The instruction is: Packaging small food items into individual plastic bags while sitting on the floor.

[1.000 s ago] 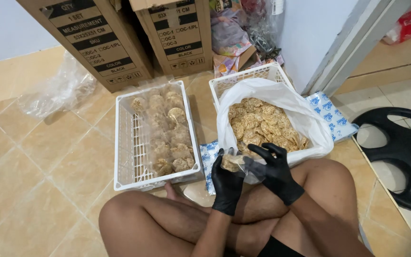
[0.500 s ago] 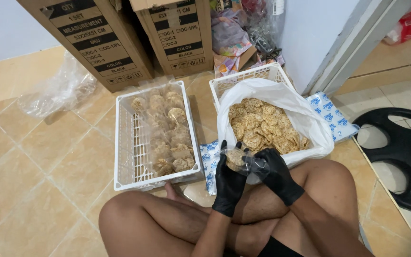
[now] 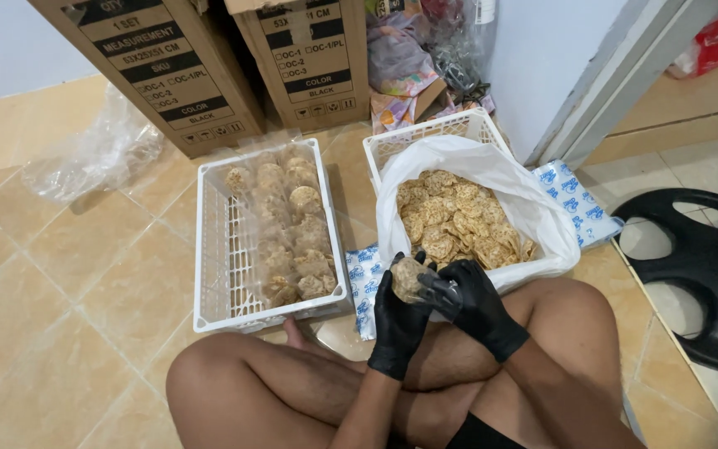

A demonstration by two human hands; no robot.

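Left hand (image 3: 398, 320), black-gloved: fingers curled around small clear bag of crackers (image 3: 410, 277), held over crossed legs. Right hand (image 3: 475, 303), black-gloved: fingertips pinching same bag from the right. Just beyond: white basket (image 3: 425, 140) lined with white plastic bag (image 3: 492, 162), loose crackers (image 3: 454, 220) inside. Left of it: second white basket (image 3: 209, 241) holding packed cracker bags (image 3: 292, 233). Behind, on tiled floor (image 3: 60, 274): cardboard boxes (image 3: 234, 66).

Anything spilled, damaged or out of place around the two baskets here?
Nothing spilled or damaged. Loose crackers stay inside the white bag; packed stacks lie in the left basket. Both gloved hands, left hand and right hand, hold a small cracker pack. Only a crumpled clear plastic sheet lies loose on the floor.
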